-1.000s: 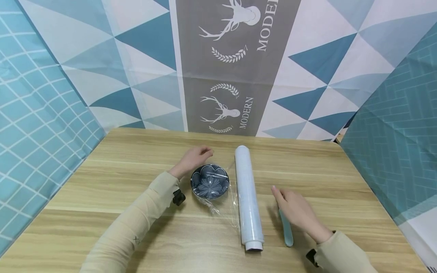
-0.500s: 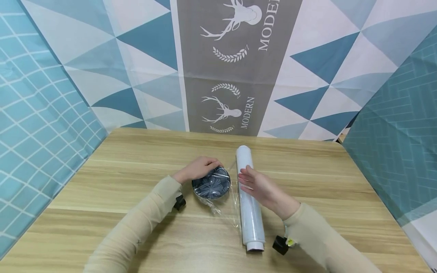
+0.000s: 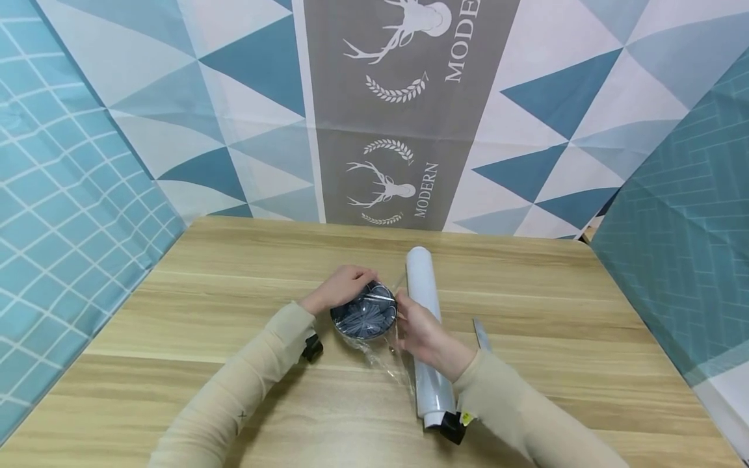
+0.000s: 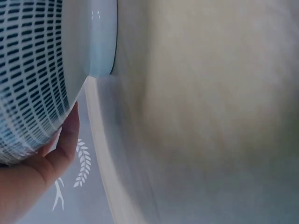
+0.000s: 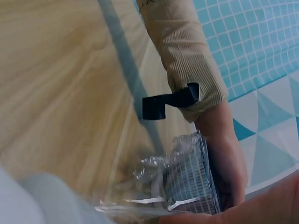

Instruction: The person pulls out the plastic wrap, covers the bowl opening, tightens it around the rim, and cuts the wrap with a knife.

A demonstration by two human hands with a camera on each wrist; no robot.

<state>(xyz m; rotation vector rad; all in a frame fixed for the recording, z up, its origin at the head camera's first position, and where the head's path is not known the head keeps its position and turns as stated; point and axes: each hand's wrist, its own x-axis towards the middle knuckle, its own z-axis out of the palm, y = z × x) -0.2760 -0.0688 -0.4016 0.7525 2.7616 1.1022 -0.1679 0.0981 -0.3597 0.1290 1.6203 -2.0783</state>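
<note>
A patterned bowl point(image 3: 364, 318) stands on the table with clear plastic wrap point(image 3: 380, 357) stretched over its top and loose along its near and right sides. My left hand point(image 3: 342, 288) grips the bowl's far left edge; in the left wrist view its fingers point(image 4: 70, 135) curve along the dash-patterned outer wall. From the right, my right hand point(image 3: 427, 335) holds the bowl's side, thumb by the rim and fingers lower against the wrap. The right wrist view shows the crumpled film point(image 5: 156, 161) around the bowl point(image 5: 189, 179). Beneath my right wrist lies the white plastic wrap roll point(image 3: 422, 279).
A knife point(image 3: 482, 335) lies right of the roll, its handle hidden under my right sleeve. Black cameras are strapped to both wrists. The wooden table point(image 3: 263, 253) is backed by a patterned curtain point(image 3: 257, 130), with blue-tiled sheets at both sides.
My right hand has left the knife, crossed leftward over the roll and taken hold of the bowl's right side. My left hand has come down from behind the bowl onto its rim.
</note>
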